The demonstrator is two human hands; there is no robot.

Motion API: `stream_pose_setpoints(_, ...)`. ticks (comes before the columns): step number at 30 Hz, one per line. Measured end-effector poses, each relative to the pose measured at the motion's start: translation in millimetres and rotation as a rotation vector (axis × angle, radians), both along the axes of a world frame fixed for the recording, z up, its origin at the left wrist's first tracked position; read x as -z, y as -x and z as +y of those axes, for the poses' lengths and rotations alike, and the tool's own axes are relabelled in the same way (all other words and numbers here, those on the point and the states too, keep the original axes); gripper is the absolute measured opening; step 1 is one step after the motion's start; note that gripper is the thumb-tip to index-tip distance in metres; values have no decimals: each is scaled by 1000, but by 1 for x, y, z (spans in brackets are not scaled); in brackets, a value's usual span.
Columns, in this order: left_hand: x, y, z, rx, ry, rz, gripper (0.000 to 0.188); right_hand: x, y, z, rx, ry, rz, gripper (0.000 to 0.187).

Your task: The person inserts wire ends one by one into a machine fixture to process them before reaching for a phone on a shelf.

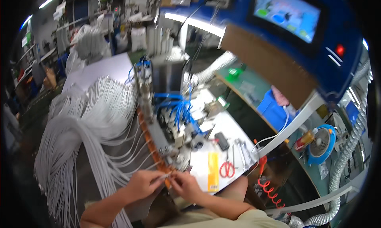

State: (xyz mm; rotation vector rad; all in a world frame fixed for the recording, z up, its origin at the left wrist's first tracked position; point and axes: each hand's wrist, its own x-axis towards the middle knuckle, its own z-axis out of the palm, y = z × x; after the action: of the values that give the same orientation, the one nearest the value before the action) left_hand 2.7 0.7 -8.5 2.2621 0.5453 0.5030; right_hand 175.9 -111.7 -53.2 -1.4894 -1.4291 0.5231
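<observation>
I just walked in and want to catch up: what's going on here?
A person's left hand and right hand meet by the near end of an orange strip; what their fingertips hold, if anything, is too small to tell. White cables lie heaped on the left, some fanning toward the strip. Red-handled scissors and a yellow packet lie on the right.

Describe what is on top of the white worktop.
On the white worktop lie a flat yellow item, red-handled scissors, a dark block and metal tools. Machine parts and blue tubes hide part of its left side; what lies beneath them cannot be seen.
</observation>
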Motion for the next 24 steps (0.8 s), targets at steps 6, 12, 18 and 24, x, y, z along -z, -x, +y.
stream_pose_setpoints(6,1,9,-1,118,23,15,21,-3,-8,5,-193,49,159,12)
stream_pose_setpoints(12,3,2,3,77,361,23,20,16,-16,18,-194,-252,-138,10)
stream_pose_setpoints(18,-35,3,-17,126,-504,-237,18,42,-30,27,51,-163,-19,14)
stream_pose_setpoints(24,-16,12,-8,213,-41,151,19,58,-34,28,49,200,547,21)
